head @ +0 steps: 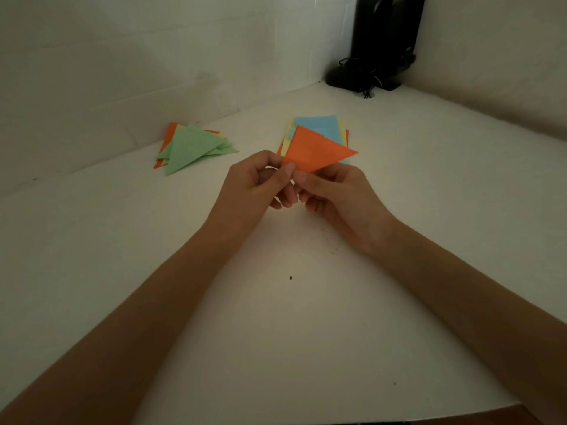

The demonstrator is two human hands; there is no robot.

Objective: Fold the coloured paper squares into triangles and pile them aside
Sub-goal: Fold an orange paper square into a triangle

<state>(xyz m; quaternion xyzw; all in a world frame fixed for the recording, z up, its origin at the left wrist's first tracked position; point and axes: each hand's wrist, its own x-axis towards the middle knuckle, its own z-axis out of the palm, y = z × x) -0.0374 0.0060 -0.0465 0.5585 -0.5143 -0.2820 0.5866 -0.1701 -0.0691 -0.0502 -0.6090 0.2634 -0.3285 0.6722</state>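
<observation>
Both hands meet at the lower left corner of an orange folded paper triangle (317,150), which is held up above the white counter (291,317). The left hand (254,185) has a closed grip, thumb and curled fingers pinching that corner. The right hand (336,194) has the same closed grip just beside it, thumb on the paper's near face and the other fingers curled underneath. The thumbs nearly touch. The triangle's long point juts right.

Behind it on the counter lies a stack of unfolded coloured paper squares (319,122), a blue one on top. Well to the left is a pile of folded paper triangles (190,148), green uppermost. A black device (380,47) stands in the far corner.
</observation>
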